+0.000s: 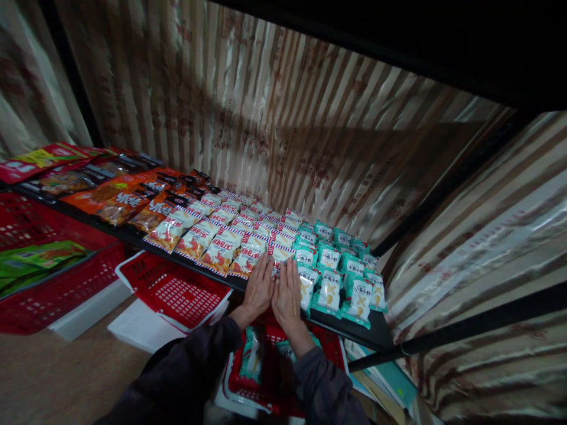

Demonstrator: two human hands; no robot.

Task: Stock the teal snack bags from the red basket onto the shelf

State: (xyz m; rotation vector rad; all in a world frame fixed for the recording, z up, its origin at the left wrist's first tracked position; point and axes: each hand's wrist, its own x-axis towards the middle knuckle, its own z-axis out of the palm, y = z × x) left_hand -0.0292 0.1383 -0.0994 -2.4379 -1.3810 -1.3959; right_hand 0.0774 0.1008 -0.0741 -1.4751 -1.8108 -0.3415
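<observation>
At the front edge of a black shelf (381, 330), my left hand (259, 287) and my right hand (286, 292) lie side by side. Their fingers are stretched forward, touching the lower part of a white snack bag (282, 252) with a striped top edge. Neither hand is wrapped around the bag; its bottom is hidden behind my fingers. To the left stand rows of matching white and orange bags (215, 248). Close by my right hand are several rows of teal and white snack bags (328, 289).
Orange snack bags (119, 203) and a red bag (44, 160) occupy the shelf's left end. Below are a red basket (175, 289), another red basket (233, 378) holding a teal bag (252, 357), and green bags (42, 260) at left. A black post (443, 183) and corrugated sheeting (310, 136) enclose the shelf.
</observation>
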